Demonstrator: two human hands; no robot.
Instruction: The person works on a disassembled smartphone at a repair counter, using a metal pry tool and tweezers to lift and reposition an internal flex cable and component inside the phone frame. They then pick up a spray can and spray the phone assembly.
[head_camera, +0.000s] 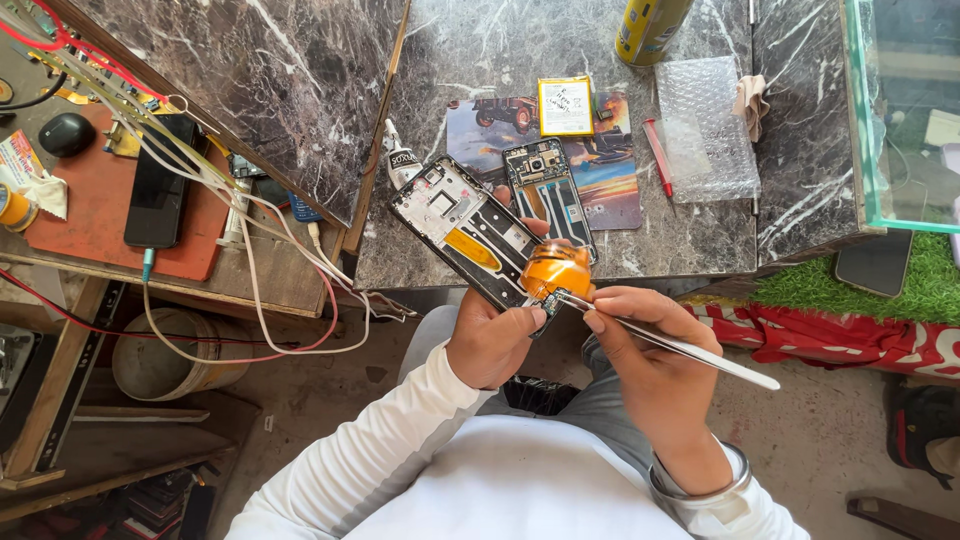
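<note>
Orange rubber work mat (90, 225) at the upper left of the frame, a black phone (158, 185) lying on it amid white and red cables. Moving right, centre frame: the left hand (490, 340) closes around the lower end of an opened black phone frame with a white inner plate and a yellow strip (462, 232), thumb across the front, fingers hidden behind; the frame tilts up and to the left, held clear of the dark marble counter (690, 230). A roll of amber heat-proof tape (556, 270) sits at the frame's lower end, against the thumb. Judged light, thin and stiff, with exposed parts that would mark or crack easily; best held by the outer edges, as here. Just behind it on the counter lies a second opened phone body with a camera at its top (545, 195), resting on a printed picture mat (610, 175), with a flat yellow-edged battery (565, 106) above. Right of centre: the right hand (650, 370) pinches slim steel tweezers (680, 348), narrow grip, tips at the tape. Tweezers look slick and springy. Further right, a red pen (659, 155), a sheet of bubble wrap (708, 130), a glass tank (905, 110).
</note>
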